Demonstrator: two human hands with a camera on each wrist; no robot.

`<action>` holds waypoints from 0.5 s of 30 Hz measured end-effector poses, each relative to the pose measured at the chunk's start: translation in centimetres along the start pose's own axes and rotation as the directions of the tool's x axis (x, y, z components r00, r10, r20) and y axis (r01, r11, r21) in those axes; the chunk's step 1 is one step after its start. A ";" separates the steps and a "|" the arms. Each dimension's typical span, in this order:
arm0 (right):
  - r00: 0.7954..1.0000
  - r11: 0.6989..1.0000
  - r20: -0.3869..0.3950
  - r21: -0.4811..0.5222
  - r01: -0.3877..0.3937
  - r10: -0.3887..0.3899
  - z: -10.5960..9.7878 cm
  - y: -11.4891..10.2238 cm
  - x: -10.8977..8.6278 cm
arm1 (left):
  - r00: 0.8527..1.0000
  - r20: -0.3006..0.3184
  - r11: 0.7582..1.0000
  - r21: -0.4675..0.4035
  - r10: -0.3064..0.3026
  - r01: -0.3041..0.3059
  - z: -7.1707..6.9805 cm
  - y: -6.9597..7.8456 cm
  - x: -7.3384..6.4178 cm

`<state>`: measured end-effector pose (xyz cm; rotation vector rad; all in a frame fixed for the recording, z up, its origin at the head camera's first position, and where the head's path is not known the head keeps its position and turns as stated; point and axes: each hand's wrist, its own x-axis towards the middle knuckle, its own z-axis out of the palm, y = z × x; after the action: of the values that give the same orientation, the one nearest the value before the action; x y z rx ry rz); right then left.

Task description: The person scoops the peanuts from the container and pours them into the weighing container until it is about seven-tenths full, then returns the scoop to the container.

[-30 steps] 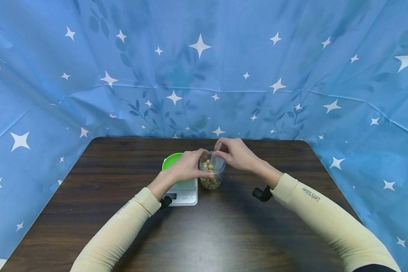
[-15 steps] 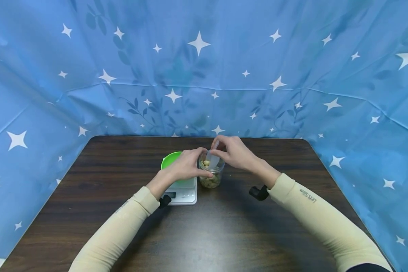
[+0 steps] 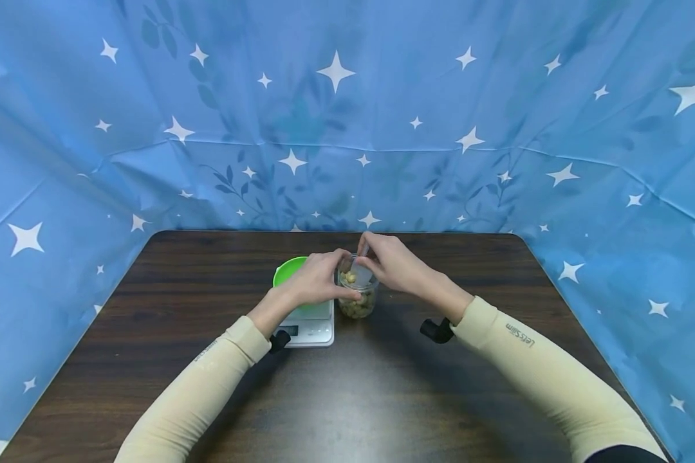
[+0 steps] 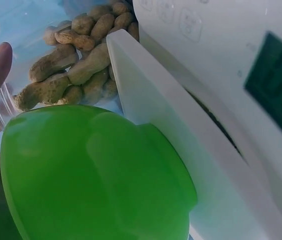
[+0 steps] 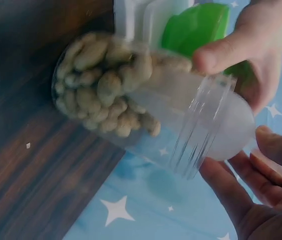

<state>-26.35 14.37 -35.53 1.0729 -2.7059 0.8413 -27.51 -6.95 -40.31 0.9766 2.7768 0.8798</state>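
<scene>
Unshelled peanuts [image 5: 101, 95] partly fill a clear plastic jar [image 3: 358, 305] standing on the table. My left hand [image 3: 318, 278] grips the jar near its rim, thumb on the near side and fingers at the far side. A translucent white scoop [image 5: 230, 127] reaches down into the jar, its lower part against the peanuts. My right hand [image 3: 398, 265] pinches the scoop's upper end above the jar mouth. Left of the jar, under my left wrist, a green bowl [image 4: 91, 170] sits on a white digital kitchen scale [image 3: 313, 335].
The dark wooden table [image 3: 347, 392] extends all round the jar and scale. A blue curtain [image 3: 347, 116] with white stars hangs behind it. The scale's display [image 4: 280, 85] shows close up in the left wrist view, its digits unreadable.
My right hand has shifted slightly left and the scoop has gone deeper into the jar. My left hand keeps its grip on the jar. The head view has moved slightly.
</scene>
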 end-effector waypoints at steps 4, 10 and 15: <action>0.999 1.000 0.047 -0.011 -0.016 0.016 -0.3 0.0 0.2 | 1.000 0.005 1.000 -0.010 0.005 -0.005 0.1 0.0 0.0; 0.996 1.000 0.089 -0.028 -0.005 0.007 -0.6 -0.3 1.0 | 1.000 -0.005 1.000 -0.010 0.004 -0.004 -0.2 -0.1 0.0; 0.994 0.995 0.063 -0.038 -0.092 0.094 -0.5 -0.3 1.0 | 1.000 0.007 1.000 -0.005 0.008 -0.008 -0.2 -0.2 0.1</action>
<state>-26.95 13.91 -34.72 0.9905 -2.8329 0.7824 -27.75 -7.07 -40.20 0.9881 2.7657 0.8827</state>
